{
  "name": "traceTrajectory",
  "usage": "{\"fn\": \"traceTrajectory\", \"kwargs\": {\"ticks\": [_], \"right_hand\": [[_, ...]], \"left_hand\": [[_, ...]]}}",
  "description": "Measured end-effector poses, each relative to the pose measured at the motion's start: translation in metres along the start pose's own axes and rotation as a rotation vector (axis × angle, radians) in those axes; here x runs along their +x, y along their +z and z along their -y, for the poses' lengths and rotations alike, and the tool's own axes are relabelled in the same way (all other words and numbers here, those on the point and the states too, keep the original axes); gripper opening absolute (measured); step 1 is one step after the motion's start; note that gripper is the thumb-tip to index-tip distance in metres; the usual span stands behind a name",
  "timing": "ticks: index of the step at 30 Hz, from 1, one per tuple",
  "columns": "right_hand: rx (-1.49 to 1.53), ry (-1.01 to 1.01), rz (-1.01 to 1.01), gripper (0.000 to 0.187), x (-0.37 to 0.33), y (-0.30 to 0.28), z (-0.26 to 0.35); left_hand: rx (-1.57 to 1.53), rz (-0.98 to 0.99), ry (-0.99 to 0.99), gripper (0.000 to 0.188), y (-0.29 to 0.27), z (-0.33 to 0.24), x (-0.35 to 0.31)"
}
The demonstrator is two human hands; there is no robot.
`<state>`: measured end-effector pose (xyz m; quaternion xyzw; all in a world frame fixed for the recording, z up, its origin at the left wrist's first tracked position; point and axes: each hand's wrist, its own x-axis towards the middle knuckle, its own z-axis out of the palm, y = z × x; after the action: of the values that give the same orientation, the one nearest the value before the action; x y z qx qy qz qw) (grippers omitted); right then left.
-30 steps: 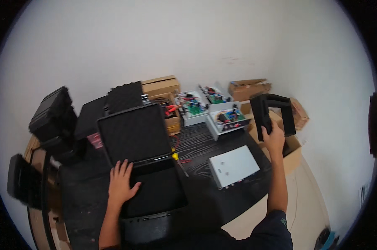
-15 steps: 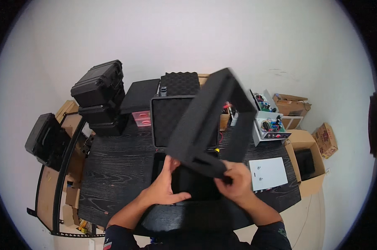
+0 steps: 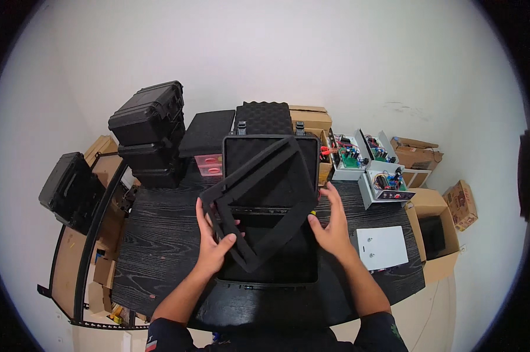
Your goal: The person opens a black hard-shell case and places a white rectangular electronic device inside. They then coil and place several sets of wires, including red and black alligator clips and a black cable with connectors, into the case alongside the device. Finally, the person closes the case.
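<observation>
A black foam frame [image 3: 279,232] with a large rectangular opening is held tilted above an open black hard case [image 3: 271,284]. My left hand [image 3: 209,249] grips its lower left corner, thumb in front and fingers behind. Beside the frame's right edge, my right hand [image 3: 335,232] has its fingers and thumb spread apart. I cannot make out whether the right thumb touches the foam. The case's raised lid [image 3: 248,155], lined in dark foam, leans back behind the frame, which hides part of the lid and of the case's inside.
Stacked black cases [image 3: 148,129] stand at the back left, near a pink drawer box [image 3: 209,164]. On the right are several open electronics units [image 3: 388,185], a white panel [image 3: 383,247] and a cardboard box [image 3: 441,267]. Egg-crate foam [image 3: 264,117] stands behind the lid.
The foam frame has come down and turned to face me over the case. My left hand has taken hold of its corner, while my right hand has let go and opened.
</observation>
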<state>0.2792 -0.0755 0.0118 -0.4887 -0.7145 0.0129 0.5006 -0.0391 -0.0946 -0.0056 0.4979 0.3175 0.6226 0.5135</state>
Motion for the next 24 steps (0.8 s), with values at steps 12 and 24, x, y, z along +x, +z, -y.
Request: {"fn": "traceTrajectory", "kwargs": {"ticks": [12, 24], "right_hand": [[0.769, 0.289, 0.229, 0.062, -0.038, -0.035, 0.016], [0.281, 0.299, 0.264, 0.056, -0.069, -0.031, -0.005]], "left_hand": [[0.092, 0.187, -0.17, 0.095, -0.04, -0.03, 0.011], [0.897, 0.337, -0.207, 0.104, -0.033, -0.038, 0.009]]}}
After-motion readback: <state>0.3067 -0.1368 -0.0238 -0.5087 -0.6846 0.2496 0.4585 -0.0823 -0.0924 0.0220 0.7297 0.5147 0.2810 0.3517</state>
